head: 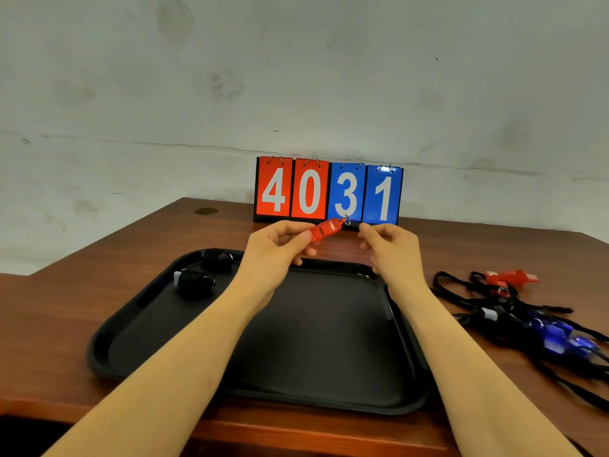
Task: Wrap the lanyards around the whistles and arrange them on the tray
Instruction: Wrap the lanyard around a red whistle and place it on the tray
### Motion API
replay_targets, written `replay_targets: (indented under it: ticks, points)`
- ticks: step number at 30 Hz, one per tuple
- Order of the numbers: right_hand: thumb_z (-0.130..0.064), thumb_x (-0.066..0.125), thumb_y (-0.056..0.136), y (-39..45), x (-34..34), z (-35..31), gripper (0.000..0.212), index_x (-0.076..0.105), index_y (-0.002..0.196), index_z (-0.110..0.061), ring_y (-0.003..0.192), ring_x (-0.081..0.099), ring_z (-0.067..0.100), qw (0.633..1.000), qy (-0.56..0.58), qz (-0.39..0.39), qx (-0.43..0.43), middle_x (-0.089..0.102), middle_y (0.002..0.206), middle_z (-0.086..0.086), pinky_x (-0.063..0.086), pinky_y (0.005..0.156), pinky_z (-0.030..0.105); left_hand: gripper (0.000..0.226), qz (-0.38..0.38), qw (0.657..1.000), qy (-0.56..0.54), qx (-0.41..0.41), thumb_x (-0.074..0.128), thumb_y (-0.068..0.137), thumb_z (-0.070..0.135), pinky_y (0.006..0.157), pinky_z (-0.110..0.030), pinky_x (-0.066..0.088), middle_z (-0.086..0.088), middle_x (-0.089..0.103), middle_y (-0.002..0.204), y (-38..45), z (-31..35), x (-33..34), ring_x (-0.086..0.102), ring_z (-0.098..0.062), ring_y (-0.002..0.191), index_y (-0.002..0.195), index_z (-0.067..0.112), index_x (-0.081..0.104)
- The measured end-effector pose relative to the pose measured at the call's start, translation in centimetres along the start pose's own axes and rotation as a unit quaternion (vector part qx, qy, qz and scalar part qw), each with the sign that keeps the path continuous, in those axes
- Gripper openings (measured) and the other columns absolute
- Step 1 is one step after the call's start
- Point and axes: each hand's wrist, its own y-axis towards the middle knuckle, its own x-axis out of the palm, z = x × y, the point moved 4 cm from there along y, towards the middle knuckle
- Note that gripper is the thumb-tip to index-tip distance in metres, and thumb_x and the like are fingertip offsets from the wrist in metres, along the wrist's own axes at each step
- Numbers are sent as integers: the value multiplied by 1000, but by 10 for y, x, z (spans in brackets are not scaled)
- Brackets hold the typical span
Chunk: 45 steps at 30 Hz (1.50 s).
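Note:
My left hand (280,249) pinches a red whistle (324,229) above the far edge of the black tray (313,374). A small metal ring sticks out at the whistle's right end. My right hand (392,245) is just right of that ring with its fingers curled; its lanyard is not visible, so whether the hand holds anything is unclear. Two whistles wrapped in black lanyard (196,282) (218,260) lie in the tray's far left corner. To the right of the tray lies a tangle of black lanyards (514,318) with a red whistle (510,278) and blue whistles (560,338).
A flip scoreboard (328,192) reading 4031 stands at the back of the wooden table (115,258), against the wall. A round brass fitting (206,211) is set in the table's far left. The table's front edge runs below the tray.

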Motion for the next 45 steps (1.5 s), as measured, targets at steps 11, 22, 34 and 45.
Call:
replay_targets:
  ticks: [11, 22, 34, 45]
  points:
    - [-11, 50, 92, -4, 3, -3, 20, 65, 99, 0, 52, 44, 2, 994, 84, -47, 56, 59, 76, 10, 37, 45, 13, 18, -7, 983, -174, -55, 60, 84, 6, 62, -20, 51, -6, 72, 85, 1, -4, -6, 66, -11, 71, 101, 10, 66]
    - [-21, 66, 84, -17, 23, -18, 5, 65, 86, -16, 68, 62, 1, 962, -192, -172, -88, 68, 77, -4, 45, 67, 14, 16, -8, 976, -205, -65, 63, 79, 5, 58, -19, 53, -7, 72, 82, -1, -4, -4, 68, -11, 68, 95, 6, 67]
    - [-19, 61, 87, -42, 36, -43, 15, 66, 101, -21, 94, 58, 2, 912, -211, -250, -247, 65, 98, -9, 48, 87, 20, 13, 48, 996, 58, 44, 67, 81, 11, 59, -11, 48, 1, 71, 84, -2, -1, -9, 66, -3, 72, 93, 15, 70]
    - [-17, 63, 86, -33, 22, -45, 10, 67, 94, -19, 90, 54, -1, 932, -185, -167, -265, 58, 88, -14, 41, 82, 7, 24, -83, 992, 83, 40, 64, 81, -1, 71, -22, 56, -3, 72, 83, -9, -1, 6, 70, -14, 75, 92, 19, 69]
